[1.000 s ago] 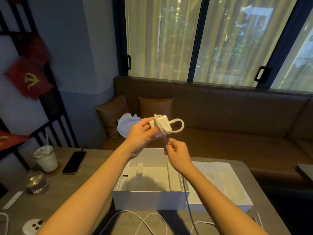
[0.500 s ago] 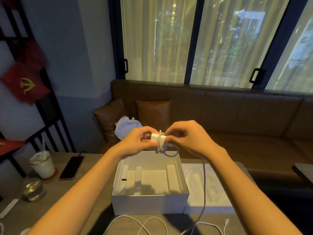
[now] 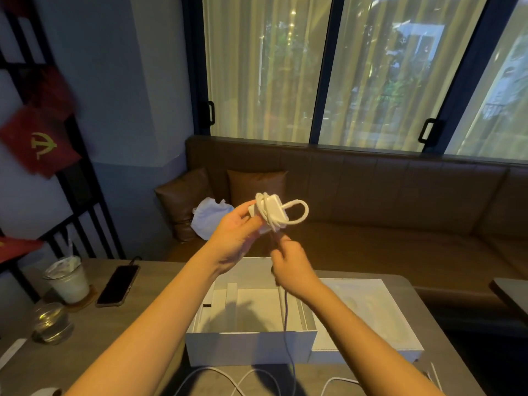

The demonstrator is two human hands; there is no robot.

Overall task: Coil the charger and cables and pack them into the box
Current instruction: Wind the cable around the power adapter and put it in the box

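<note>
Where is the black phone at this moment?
In the head view, the phone lies on the table's left side, beside the iced drink cup.

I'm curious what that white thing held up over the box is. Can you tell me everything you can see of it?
It is a white charger, a small squarish block that looks like smooth plastic, held in the air above the open white box. A white cable is wound around it in several turns, with one loop sticking out to the right. The left hand grips its left side. The loose cable runs down from it through the right hand, just below, toward the table.
</note>
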